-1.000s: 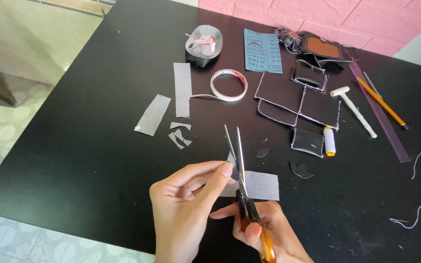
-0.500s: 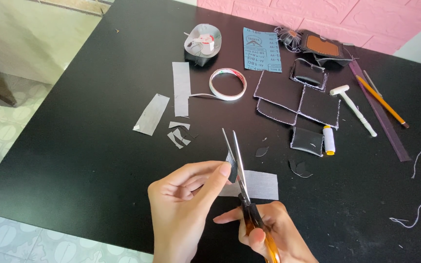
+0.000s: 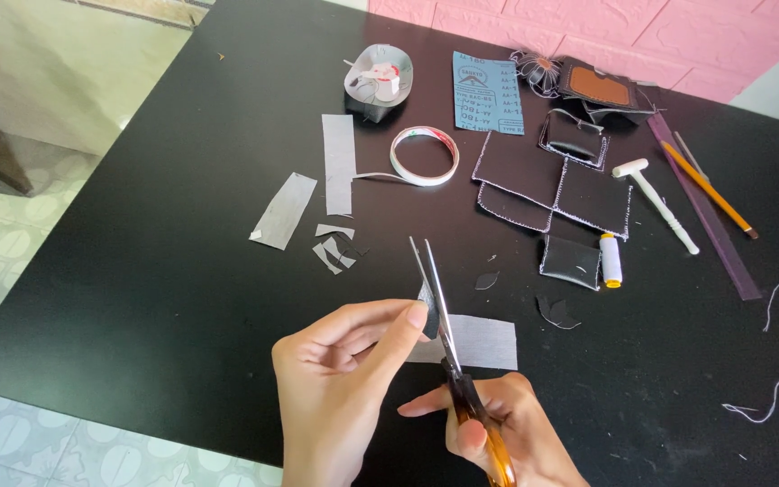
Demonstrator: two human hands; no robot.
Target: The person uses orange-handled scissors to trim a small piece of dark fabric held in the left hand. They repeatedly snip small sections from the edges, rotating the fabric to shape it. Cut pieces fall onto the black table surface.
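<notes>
bare tabletop [image 3: 137, 298] left of hands, grey scraps [image 3: 334, 245] ahead, leather pieces [image 3: 552, 185] right

Your left hand [image 3: 344, 370] sits left of your right hand [image 3: 498, 424] at the near edge of the surface [image 3: 137, 298]; the scissors [image 3: 444, 325] rise between them, over a paper strip [image 3: 480, 343]; behind lie paper scraps [image 3: 331, 248]; farther back, the tape roll [image 3: 424, 155]; right of it, stitched pieces [image 3: 552, 185], then a thread spool [image 3: 610, 260] and a pencil [image 3: 710, 191].
</notes>
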